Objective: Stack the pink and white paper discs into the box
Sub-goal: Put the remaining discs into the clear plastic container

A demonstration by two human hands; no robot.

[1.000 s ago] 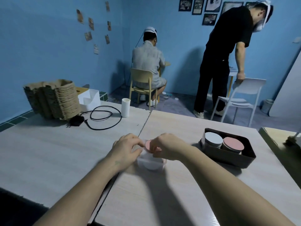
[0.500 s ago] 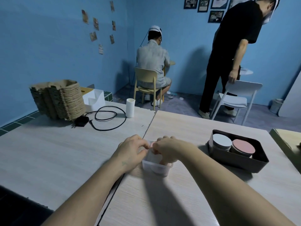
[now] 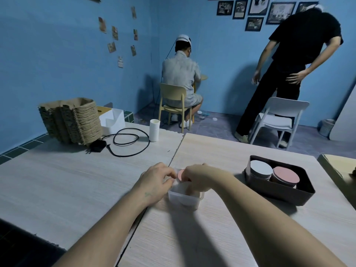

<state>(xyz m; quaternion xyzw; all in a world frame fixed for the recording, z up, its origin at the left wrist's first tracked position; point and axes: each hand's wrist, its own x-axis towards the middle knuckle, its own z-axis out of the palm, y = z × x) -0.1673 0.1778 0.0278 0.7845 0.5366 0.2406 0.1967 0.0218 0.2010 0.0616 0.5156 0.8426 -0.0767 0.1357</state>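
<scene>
A small clear plastic box [image 3: 185,199] sits on the table in front of me. A pink paper disc [image 3: 181,174] stands tilted over its far rim, and my right hand [image 3: 198,178] pinches it from above. My left hand [image 3: 156,182] curls its fingers at the box's left rim, beside the disc. A dark tray [image 3: 300,191] to the right holds a stack of white discs [image 3: 261,169] and a stack of pink discs [image 3: 286,175]. My hands hide the inside of the box.
A stack of egg cartons [image 3: 71,120], a white organiser [image 3: 113,120], a black cable with adapter [image 3: 123,143] and a white roll [image 3: 154,130] stand at the far left. Beyond the table, one person sits on a chair and another stands by a white chair [image 3: 279,120].
The pink disc has dipped toward the box and come up again at its far rim. Both hands stay at the box. The standing person has let go of the chair.
</scene>
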